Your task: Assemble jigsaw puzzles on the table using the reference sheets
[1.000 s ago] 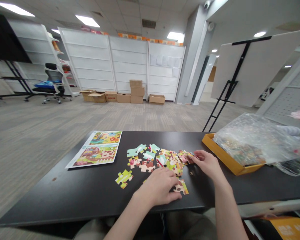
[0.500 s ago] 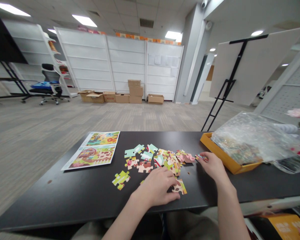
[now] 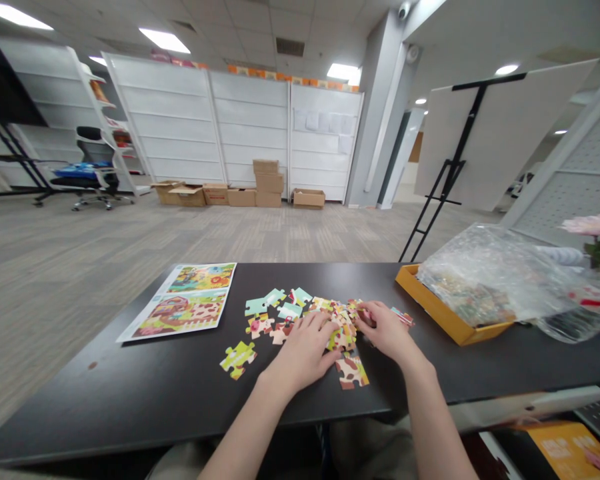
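Loose jigsaw puzzle pieces lie heaped in front of me, overlapping, in green, pink, brown and cream. My left hand rests over the heap's left side, its fingers stretched out on the pieces and its palm covering some. At the heap's right edge, my right hand has thumb and fingers closed on a puzzle piece, mostly hidden by the fingertips. A brown-spotted piece lies below the heap, a lime-green piece apart at the left. Light-blue pieces spread along the upper left. Another piece lies beyond my right hand.
A printed picture sheet lies on the left of the black table. On the right stands a yellow box holding plastic-wrapped contents. Pink flowers show at the far right. The table's front edge runs close to my lap.
My right hand has moved left to the heap, leaving a piece on the table at the right. My left hand has shifted slightly up and left, uncovering the brown-spotted piece.
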`<state>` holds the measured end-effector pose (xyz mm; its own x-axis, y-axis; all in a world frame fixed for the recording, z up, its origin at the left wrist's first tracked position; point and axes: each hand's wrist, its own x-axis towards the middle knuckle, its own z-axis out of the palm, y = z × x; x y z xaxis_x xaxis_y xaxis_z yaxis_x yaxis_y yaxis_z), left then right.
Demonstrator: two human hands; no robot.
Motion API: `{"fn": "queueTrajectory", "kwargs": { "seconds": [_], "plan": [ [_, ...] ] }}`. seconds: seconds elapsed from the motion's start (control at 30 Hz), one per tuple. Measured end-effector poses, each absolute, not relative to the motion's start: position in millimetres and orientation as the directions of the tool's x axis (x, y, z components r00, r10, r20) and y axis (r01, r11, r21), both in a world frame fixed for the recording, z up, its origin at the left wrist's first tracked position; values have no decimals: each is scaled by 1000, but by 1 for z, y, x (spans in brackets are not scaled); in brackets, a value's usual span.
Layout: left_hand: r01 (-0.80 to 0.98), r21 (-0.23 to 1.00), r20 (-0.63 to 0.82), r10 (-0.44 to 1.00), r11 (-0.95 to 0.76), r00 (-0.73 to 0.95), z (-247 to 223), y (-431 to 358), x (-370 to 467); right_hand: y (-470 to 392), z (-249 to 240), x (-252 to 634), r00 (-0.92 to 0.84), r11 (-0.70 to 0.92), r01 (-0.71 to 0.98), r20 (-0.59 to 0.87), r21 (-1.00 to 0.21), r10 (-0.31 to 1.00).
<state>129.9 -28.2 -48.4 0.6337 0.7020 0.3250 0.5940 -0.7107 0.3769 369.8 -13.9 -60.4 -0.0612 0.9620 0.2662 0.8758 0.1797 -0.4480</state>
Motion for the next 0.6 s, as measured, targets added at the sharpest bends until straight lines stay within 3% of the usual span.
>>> {"fn": "queueTrajectory", "kwargs": {
  "seconds": [0.33, 0.5, 0.6],
  "plan": [
    [622, 362, 326, 719, -694, 613, -47, -25, 138, -8, -58, 377, 12, 108, 911, 286, -398, 958],
    [601, 392, 366, 717, -697, 593, -42, -25, 134, -2, -61, 387, 212, -22, 900, 394, -435, 894],
    [577, 420, 371, 713, -700, 594, -33, -28, 125, 3, -63, 392, 269, -101, 907, 380, -408, 885]
  ]
}}
